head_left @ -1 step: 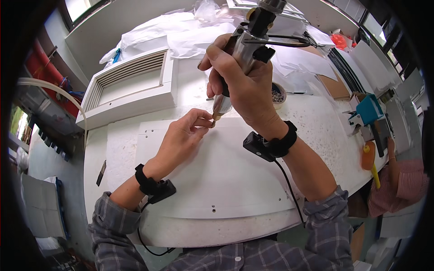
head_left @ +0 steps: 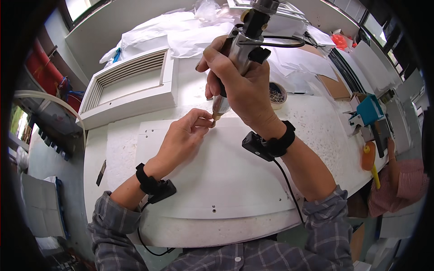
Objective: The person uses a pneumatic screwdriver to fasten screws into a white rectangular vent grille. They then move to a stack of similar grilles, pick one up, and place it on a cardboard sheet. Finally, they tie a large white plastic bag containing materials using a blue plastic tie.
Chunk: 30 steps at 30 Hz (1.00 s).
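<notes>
Shifted: our right hand [head_left: 246, 86] and the silvery power driver [head_left: 241, 56] have edged slightly leftward at the top, and the pale hose [head_left: 49, 94] sits lower at left; our left hand [head_left: 183, 133] stays put.
Right grip: fingers wrapped round the driver, which leans with its tip down and toward us.
Left pinch: thumb and fingertips pressed together at that tip; we cannot tell what small piece, if any, lies between them.
White panel: it lies flat under our hands [head_left: 235, 171], the driver tip at its far edge, its near edge just inside the table's [head_left: 226, 228] curved rim.
Room to move: panel surface stretches between our forearms toward us; the louvred frame [head_left: 135, 108] bounds the far left.
In the way: a tub [head_left: 279, 106] of small metal pieces stands just beyond our right hand; a black cable [head_left: 287, 185] trails from the right wrist over the panel.
Left edge: a dark, narrow tool [head_left: 101, 173] lies near the rim.
Right edge: a teal tool [head_left: 368, 109], an orange-and-yellow one [head_left: 367, 156], and a co-worker's striped sleeve [head_left: 398, 185].
Far side: white wrapping sheets [head_left: 149, 38] heaped up.
</notes>
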Tool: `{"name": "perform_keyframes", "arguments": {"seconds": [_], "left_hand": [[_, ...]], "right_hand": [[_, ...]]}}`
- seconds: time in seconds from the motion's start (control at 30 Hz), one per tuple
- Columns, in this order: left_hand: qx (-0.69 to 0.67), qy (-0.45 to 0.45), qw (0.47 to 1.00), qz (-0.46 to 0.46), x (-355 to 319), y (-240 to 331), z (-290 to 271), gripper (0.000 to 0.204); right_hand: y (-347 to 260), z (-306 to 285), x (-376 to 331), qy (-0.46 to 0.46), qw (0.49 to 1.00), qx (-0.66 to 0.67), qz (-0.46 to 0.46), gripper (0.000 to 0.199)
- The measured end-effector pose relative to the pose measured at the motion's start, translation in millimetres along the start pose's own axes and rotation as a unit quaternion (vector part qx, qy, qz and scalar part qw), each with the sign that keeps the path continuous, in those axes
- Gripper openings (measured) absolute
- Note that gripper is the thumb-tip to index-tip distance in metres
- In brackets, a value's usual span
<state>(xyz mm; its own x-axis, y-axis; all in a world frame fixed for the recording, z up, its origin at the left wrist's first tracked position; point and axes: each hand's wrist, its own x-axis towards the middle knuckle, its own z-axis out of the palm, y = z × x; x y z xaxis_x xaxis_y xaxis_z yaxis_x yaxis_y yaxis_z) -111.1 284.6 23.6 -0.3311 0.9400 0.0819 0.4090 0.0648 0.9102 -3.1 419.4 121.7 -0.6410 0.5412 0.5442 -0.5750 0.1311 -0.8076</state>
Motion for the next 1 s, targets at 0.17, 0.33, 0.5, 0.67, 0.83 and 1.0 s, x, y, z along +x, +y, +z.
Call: {"name": "perform_keyframes", "arguments": {"seconds": [0.17,0.33,0.5,0.67,0.83,1.0], "left_hand": [[-0.011,-0.008,0.999,-0.030,0,1,1,0.026],[0.015,-0.026,0.999,-0.017,-3,0,-4,0.033],[0.351,-0.078,0.931,0.055,-14,-7,-7,0.054],[0.450,-0.135,0.881,0.060,-22,-13,-5,0.073],[0.481,-0.133,0.863,0.074,-23,-13,-3,0.077],[0.500,-0.136,0.852,0.073,-21,-2,-7,0.074]], "right_hand": [[10,1,-1,0.009,1.000,-0.016,0.013,0.016],[14,2,-2,-0.010,0.999,-0.029,0.025,0.016],[18,3,-1,-0.057,0.996,-0.030,0.061,0.017],[27,5,-3,-0.061,0.994,-0.049,0.071,0.019],[28,2,-2,-0.070,0.994,-0.052,0.063,0.017],[-9,-17,-4,-0.007,0.999,-0.027,-0.029,0.018]]}}
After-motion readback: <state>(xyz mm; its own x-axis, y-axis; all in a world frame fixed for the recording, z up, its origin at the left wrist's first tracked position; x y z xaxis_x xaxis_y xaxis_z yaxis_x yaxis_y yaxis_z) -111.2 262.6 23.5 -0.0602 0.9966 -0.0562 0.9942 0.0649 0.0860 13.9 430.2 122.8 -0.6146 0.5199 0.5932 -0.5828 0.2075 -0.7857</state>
